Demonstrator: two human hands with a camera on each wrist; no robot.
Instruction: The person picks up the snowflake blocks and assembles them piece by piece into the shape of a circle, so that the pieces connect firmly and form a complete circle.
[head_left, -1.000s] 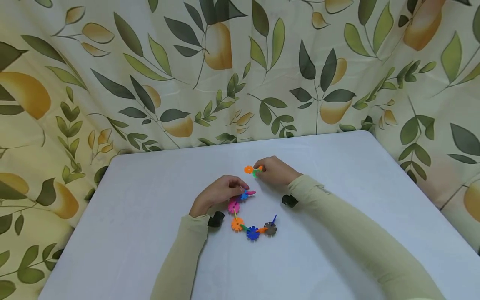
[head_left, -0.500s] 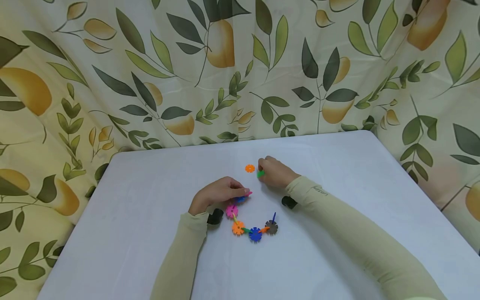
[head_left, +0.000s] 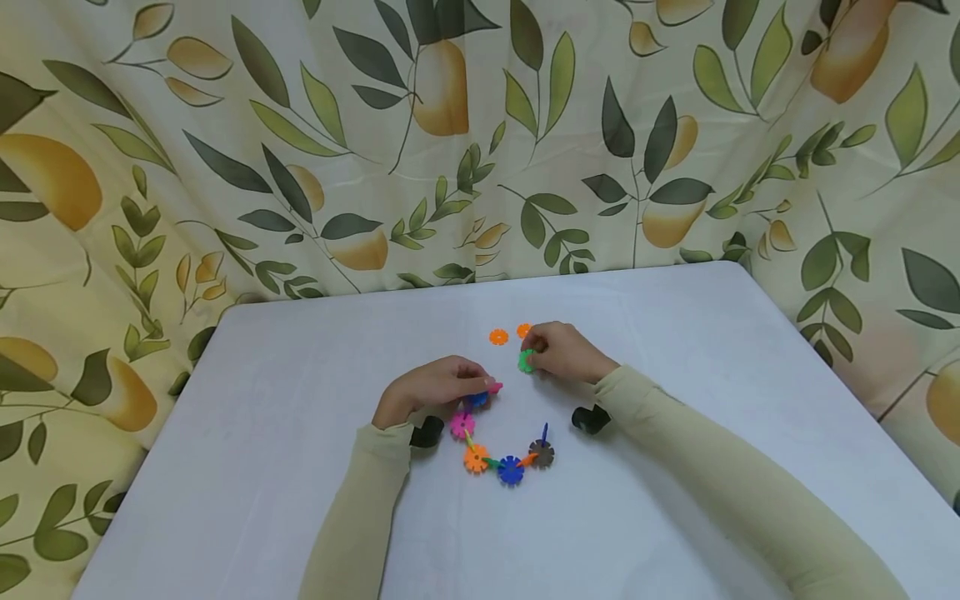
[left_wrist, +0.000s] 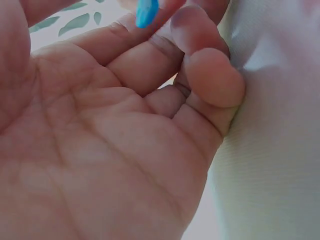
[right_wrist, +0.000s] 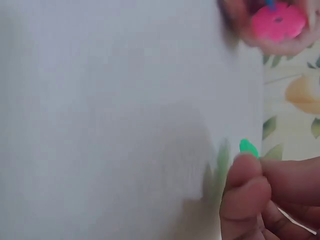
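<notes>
My left hand (head_left: 438,386) grips the upper end of a curved chain of interlocking notched plastic discs, by a pink disc (right_wrist: 278,22) and a blue disc (head_left: 478,399). In the left wrist view only a light-blue disc edge (left_wrist: 147,12) shows above the palm. Down the chain come a magenta disc (head_left: 462,426), an orange disc (head_left: 476,458), a dark-blue disc (head_left: 511,471) and a brown disc (head_left: 542,454), joined by edge-on discs. My right hand (head_left: 564,350) pinches a green notched disc (head_left: 527,361) between thumb and fingers, apart from the chain.
Two loose orange discs, a left one (head_left: 498,337) and a right one (head_left: 524,331), lie beyond my right hand. The white-covered table (head_left: 285,467) ends at a leaf-and-fruit patterned curtain (head_left: 450,192).
My right hand has taken the green disc away from beside the orange discs and drawn it slightly nearer me. My left hand has shifted its hold slightly at the chain's end.
</notes>
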